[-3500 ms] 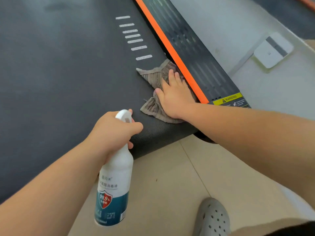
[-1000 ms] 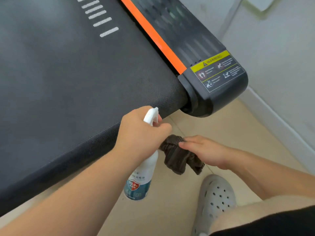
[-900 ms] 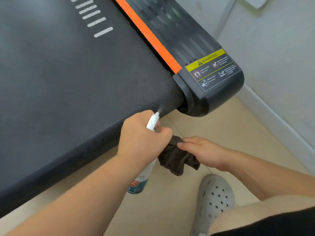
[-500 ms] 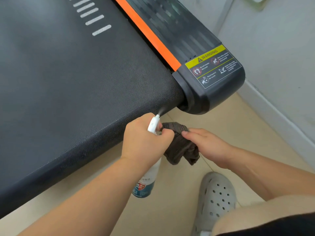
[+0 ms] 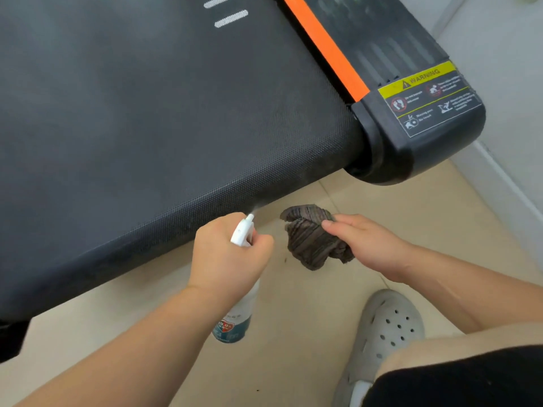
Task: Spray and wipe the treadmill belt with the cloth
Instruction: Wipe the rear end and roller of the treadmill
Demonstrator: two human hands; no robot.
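The dark textured treadmill belt [image 5: 152, 118] fills the upper left, its rounded rear edge just beyond my hands. My left hand [image 5: 229, 259] grips a white spray bottle [image 5: 235, 321] by its trigger head, nozzle aimed at the belt's rear edge with a faint mist at the tip. My right hand [image 5: 367, 245] holds a bunched brown ribbed cloth [image 5: 311, 239] in the air over the floor, clear of the belt and to the right of the bottle.
An orange strip [image 5: 326, 48] and a black side rail with a yellow warning label [image 5: 426, 98] run along the belt's right side. A pale wall [image 5: 505, 83] stands at the right. My grey perforated clog [image 5: 385, 333] rests on the beige tiled floor [image 5: 293, 362].
My right hand has lifted the cloth off the belt's right edge, bunched it and now holds it over the floor. My left hand brought the bottle to the rear edge; both hands shifted left.
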